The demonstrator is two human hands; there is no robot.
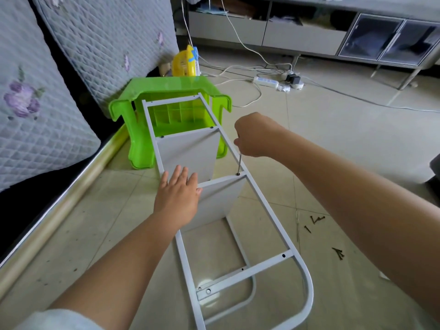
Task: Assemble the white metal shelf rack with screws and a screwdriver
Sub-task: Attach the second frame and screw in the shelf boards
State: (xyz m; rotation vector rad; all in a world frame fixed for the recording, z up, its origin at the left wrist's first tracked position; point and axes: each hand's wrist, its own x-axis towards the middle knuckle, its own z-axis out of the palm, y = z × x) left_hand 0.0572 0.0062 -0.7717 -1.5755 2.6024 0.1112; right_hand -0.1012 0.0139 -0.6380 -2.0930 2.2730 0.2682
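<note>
Pale beige glossy floor tiles (333,144) are filling the room, catching soft daylight in dull sheens. Along the left edge of the floor, a grey quilted mattress with purple embroidered flowers (35,103) is leaning over a brass-coloured metal rail (71,186). Across the far edge, a long low grey cabinet with dark glass doors (357,36) is standing on thin metal legs. Before it, a white power strip (266,81) is lying among trailing white cables (247,50).
</note>
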